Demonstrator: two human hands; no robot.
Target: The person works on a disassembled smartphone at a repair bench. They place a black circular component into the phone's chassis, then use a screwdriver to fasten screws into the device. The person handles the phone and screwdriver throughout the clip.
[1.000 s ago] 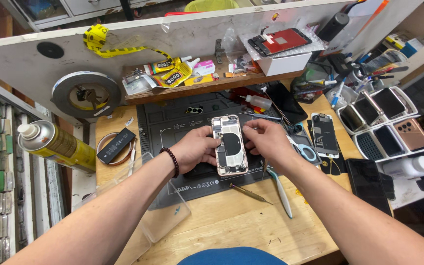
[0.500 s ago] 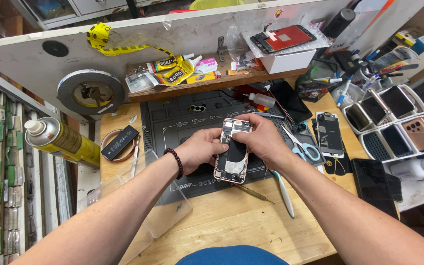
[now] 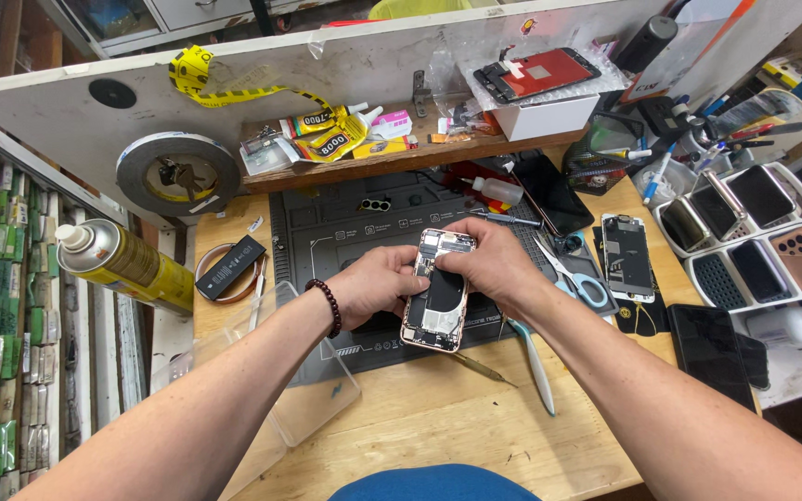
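Red-framed screen [image 3: 536,72] atop white box [image 3: 546,115], shelf right; yellow tubes [image 3: 327,130] left.

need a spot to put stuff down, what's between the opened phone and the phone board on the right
In the head view, blue-handled scissors lie between the opened phone and the phone board.

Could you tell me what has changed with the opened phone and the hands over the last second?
The opened phone has been lifted off the grey work mat and tilted up, its top end raised. The right hand has slid over its upper half; the left hand still grips its left edge. The scissors, spray can and tape roll have not moved.
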